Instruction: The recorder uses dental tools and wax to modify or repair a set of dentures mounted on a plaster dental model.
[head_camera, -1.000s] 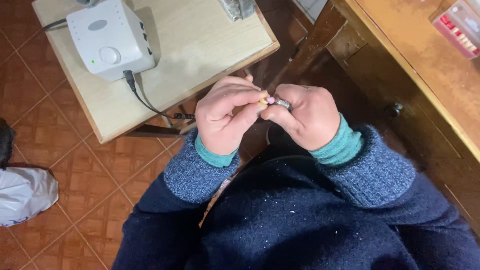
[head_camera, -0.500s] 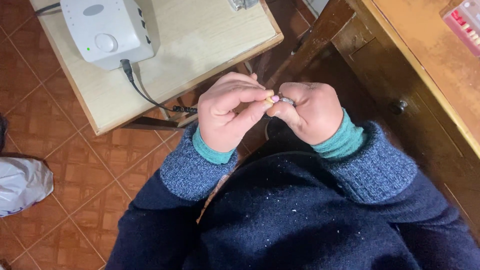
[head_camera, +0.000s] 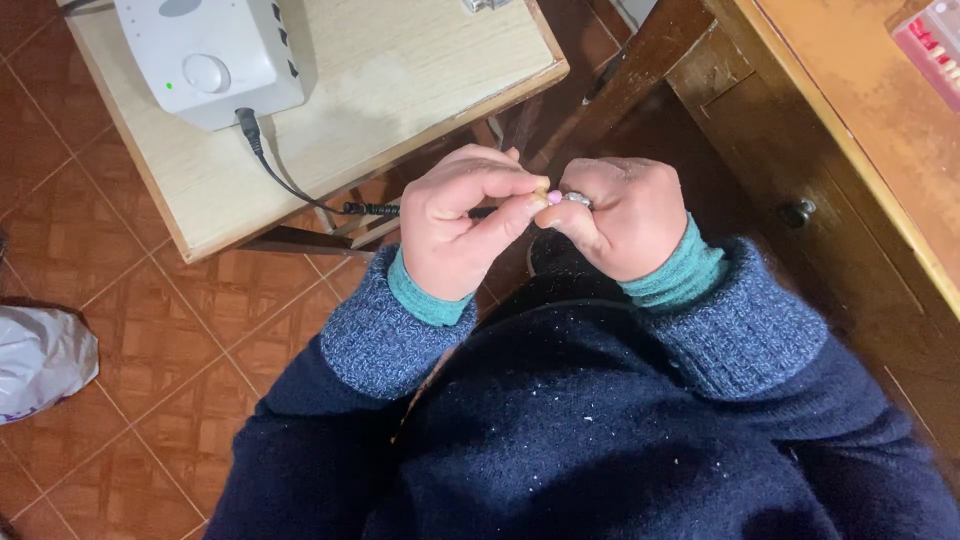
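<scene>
My left hand (head_camera: 462, 228) and my right hand (head_camera: 622, 215) are held together in front of my chest, fingertips touching. A black pen-shaped tool (head_camera: 372, 209) on a cord runs behind my left fingers, which are curled around it. Its silver tip (head_camera: 577, 199) shows at my right hand's knuckles. A small pink piece (head_camera: 553, 197) sits pinched where the two thumbs meet, against my right fingers. Most of the tool and the piece are hidden by my fingers.
A white box-shaped device (head_camera: 205, 55) with a round knob and a green light stands on a small light wooden table (head_camera: 420, 90), its black cord (head_camera: 262, 160) leading to the tool. A dark wooden desk (head_camera: 860, 130) is at right, a white bag (head_camera: 40, 360) on the tiled floor at left.
My hands stay pressed together with hardly any shift of the fingers. My head has tipped a little, so the table and device sit higher in view.
</scene>
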